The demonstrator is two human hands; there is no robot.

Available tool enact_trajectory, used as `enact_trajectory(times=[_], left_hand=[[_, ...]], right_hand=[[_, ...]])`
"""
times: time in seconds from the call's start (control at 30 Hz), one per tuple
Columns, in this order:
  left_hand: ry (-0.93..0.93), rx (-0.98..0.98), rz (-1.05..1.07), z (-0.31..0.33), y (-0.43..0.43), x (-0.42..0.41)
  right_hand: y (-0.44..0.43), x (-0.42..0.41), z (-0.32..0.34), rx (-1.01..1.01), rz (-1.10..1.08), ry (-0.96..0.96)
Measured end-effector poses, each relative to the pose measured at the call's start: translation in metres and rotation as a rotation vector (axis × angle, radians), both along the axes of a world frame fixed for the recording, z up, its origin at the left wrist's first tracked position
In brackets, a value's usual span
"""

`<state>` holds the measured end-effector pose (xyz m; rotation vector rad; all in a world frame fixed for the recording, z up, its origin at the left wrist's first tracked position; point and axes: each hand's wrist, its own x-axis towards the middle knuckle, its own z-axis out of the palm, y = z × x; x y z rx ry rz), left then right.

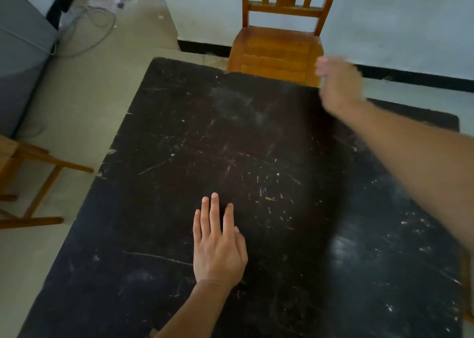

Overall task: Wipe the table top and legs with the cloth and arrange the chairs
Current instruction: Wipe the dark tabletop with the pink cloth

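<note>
Flat on the dark table (179, 132), lower centre: left hand (218, 245), fingers straight. At its far edge by the chair (277, 53), upper right: right hand (336, 86) (blurred, grip unreadable). Open floor (77, 112) left.

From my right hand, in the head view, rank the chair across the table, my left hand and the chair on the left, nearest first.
1. Far chair, just beside the right hand.
2. Left hand, flat on the table, nearer you.
3. Left-side chair, beyond the table's left edge.
</note>
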<state>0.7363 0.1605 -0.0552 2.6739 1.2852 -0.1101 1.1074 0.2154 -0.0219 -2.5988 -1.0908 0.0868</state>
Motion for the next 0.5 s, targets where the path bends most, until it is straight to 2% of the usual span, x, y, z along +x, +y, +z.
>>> enact_trajectory(times=[0.1, 0.2, 0.27, 0.3, 0.37, 0.43, 0.47, 0.5], left_hand=[[0.007, -0.013, -0.002, 0.002, -0.001, 0.001], [0.035, -0.001, 0.003, 0.002, 0.0, 0.002], [0.034, -0.003, -0.002, 0.002, 0.0, 0.002], [0.023, -0.008, -0.005, 0.001, 0.0, 0.001], [0.008, -0.015, -0.004, 0.001, 0.0, 0.001], [0.005, -0.019, -0.002, 0.001, 0.0, 0.0], [0.005, -0.024, -0.004, 0.0, 0.001, 0.0], [0.006, -0.031, -0.006, 0.0, 0.001, 0.0]], right_hand=[[0.004, -0.075, -0.01, 0.126, 0.448, 0.025], [-0.003, -0.142, -0.023, 0.095, 0.828, 0.072], [-0.001, -0.141, -0.026, 0.092, 0.973, 0.101], [0.005, -0.125, -0.024, 0.128, 0.913, 0.116], [0.021, -0.075, -0.013, 0.132, 0.564, 0.016], [0.026, -0.025, 0.004, -0.02, 0.144, -0.001], [0.028, -0.014, 0.011, -0.078, 0.014, 0.004], [0.032, -0.015, 0.015, -0.075, -0.027, -0.014]])
